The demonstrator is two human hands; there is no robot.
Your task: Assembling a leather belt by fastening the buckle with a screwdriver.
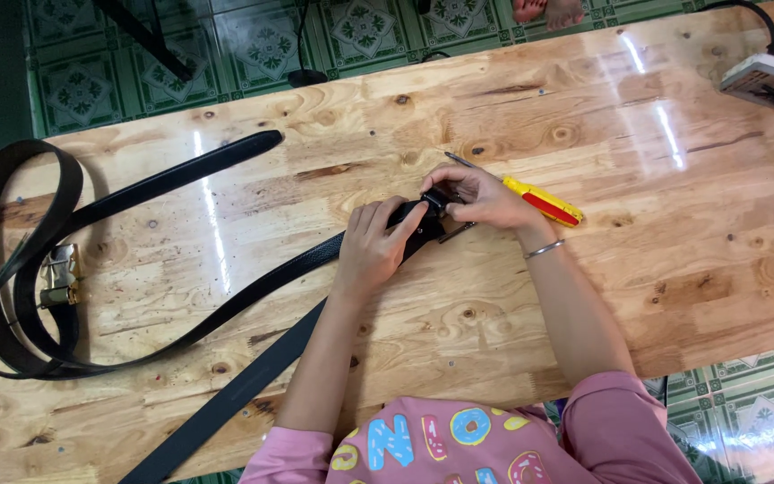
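Observation:
A black belt [253,287] runs across the wooden table [656,251] from the left to the middle. My left hand [371,246] presses down on the belt's end by its dark buckle [430,208]. My right hand [485,195] pinches the buckle from the right, a thin bracelet on its wrist. A yellow and red screwdriver [544,202] lies just behind my right hand, its metal tip pointing left. Most of the buckle is hidden under my fingers.
A second black belt [11,269] with a gold buckle [60,276] lies looped at the table's left end. A white power strip [768,76] with cables sits at the far right corner. Another belt strap [226,399] hangs over the near edge. Someone's bare feet [548,11] show beyond the table.

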